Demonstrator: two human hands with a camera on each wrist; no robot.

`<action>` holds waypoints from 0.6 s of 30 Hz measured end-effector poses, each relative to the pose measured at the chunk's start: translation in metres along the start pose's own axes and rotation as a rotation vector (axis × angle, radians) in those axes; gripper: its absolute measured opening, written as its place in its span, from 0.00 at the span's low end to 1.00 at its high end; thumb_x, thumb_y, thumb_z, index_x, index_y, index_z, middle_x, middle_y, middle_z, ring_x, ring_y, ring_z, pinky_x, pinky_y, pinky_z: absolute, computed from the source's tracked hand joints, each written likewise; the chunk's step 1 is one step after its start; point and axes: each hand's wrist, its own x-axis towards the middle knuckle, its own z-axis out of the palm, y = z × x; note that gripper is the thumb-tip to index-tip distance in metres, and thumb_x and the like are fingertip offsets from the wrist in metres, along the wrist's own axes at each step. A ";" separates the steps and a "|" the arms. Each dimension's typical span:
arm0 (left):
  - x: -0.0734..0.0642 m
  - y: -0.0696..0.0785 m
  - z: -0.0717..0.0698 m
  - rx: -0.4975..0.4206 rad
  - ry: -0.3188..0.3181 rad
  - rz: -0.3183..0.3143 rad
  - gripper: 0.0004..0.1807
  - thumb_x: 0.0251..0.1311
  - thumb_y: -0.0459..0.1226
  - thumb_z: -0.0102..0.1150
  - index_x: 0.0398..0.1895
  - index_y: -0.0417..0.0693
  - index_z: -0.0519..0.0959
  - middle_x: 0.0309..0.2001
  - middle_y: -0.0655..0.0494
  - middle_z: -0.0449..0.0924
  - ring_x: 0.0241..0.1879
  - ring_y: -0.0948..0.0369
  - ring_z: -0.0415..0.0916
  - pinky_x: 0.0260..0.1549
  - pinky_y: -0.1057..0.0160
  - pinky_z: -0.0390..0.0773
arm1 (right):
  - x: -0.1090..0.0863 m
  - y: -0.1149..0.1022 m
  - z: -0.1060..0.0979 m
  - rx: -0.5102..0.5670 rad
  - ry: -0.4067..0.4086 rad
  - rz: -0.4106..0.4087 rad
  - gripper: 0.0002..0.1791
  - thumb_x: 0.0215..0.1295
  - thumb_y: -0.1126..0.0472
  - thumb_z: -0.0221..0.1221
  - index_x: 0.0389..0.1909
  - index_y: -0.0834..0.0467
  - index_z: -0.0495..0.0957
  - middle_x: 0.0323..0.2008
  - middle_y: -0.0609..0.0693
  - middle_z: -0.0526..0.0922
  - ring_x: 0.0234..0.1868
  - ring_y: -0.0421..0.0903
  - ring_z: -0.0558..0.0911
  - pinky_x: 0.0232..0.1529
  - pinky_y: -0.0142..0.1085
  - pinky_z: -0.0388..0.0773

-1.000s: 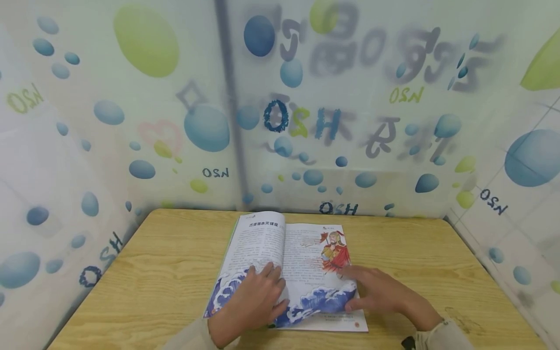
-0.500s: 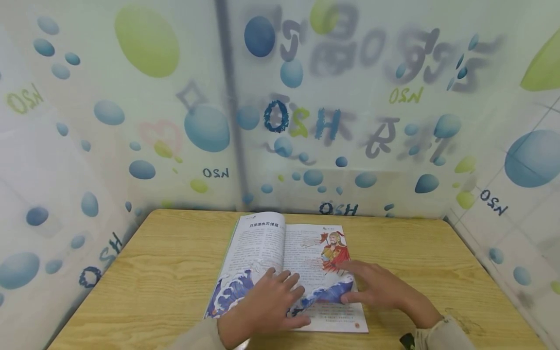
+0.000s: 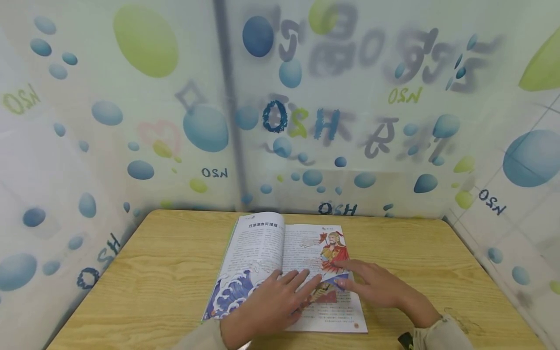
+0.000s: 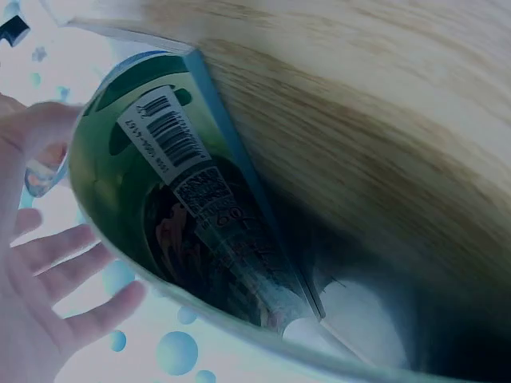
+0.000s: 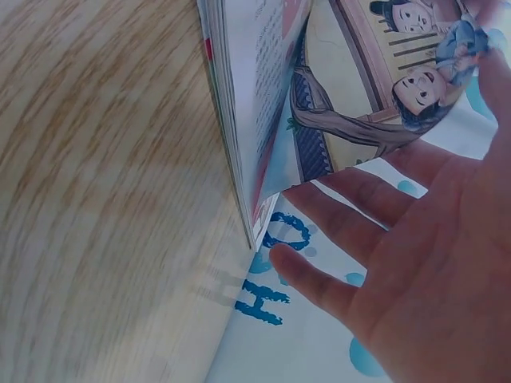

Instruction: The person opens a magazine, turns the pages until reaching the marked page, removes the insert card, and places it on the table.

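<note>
An open magazine (image 3: 255,243) lies on the table in the head view, with printed text, blue waves along the bottom and a red-robed figure on the right. My right hand (image 3: 382,289) pinches the outer edge of the right-hand page (image 3: 302,248) between thumb and fingers. That page bows up at its lower corner, and a picture on the sheet beneath shows. My left hand (image 3: 277,299) lies across the lower middle, fingers spread toward the lifted page. From the left wrist, the green back cover (image 4: 128,167) with its barcode label (image 4: 168,136) appears close to the thumb.
The wooden table (image 3: 166,272) reaches out around the magazine. Pale walls (image 3: 376,126) printed with blue and green drops and lettering stand behind and at both sides. A small dark object (image 3: 405,340) sits at the right cuff.
My left hand has slid right across the magazine. The right page's lower part has lifted and curled further, uncovering more of the sheet below. My right hand has shifted slightly left.
</note>
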 end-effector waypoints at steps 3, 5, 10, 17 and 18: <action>-0.002 0.000 0.000 0.030 0.054 0.024 0.42 0.64 0.49 0.62 0.78 0.59 0.54 0.73 0.54 0.64 0.66 0.58 0.69 0.55 0.51 0.78 | -0.001 0.000 0.001 0.007 0.005 -0.006 0.28 0.78 0.43 0.43 0.69 0.54 0.70 0.66 0.54 0.74 0.68 0.61 0.70 0.63 0.62 0.66; -0.003 0.000 0.001 0.065 0.087 0.051 0.42 0.64 0.47 0.63 0.79 0.59 0.54 0.76 0.54 0.58 0.70 0.58 0.65 0.58 0.52 0.75 | -0.001 0.000 0.000 0.021 0.011 -0.006 0.28 0.80 0.45 0.40 0.69 0.54 0.70 0.66 0.55 0.73 0.68 0.60 0.70 0.63 0.62 0.66; -0.005 0.000 0.001 0.111 0.110 0.105 0.41 0.65 0.43 0.63 0.78 0.61 0.56 0.79 0.56 0.49 0.76 0.57 0.53 0.66 0.50 0.66 | -0.003 -0.002 -0.002 0.059 0.016 0.035 0.29 0.81 0.46 0.35 0.71 0.56 0.67 0.68 0.58 0.71 0.70 0.63 0.67 0.65 0.64 0.62; -0.008 -0.001 0.002 0.229 0.102 0.149 0.40 0.66 0.44 0.61 0.79 0.62 0.55 0.79 0.57 0.51 0.78 0.56 0.44 0.71 0.49 0.57 | -0.001 -0.001 -0.001 0.040 0.026 0.049 0.30 0.81 0.46 0.35 0.73 0.59 0.65 0.69 0.61 0.69 0.70 0.65 0.65 0.66 0.63 0.61; -0.008 -0.001 0.003 0.247 0.097 0.155 0.40 0.66 0.44 0.62 0.78 0.61 0.56 0.78 0.57 0.51 0.78 0.56 0.45 0.71 0.48 0.55 | -0.001 -0.001 -0.001 0.042 0.028 0.049 0.30 0.81 0.46 0.36 0.73 0.59 0.64 0.70 0.61 0.68 0.70 0.64 0.65 0.66 0.63 0.61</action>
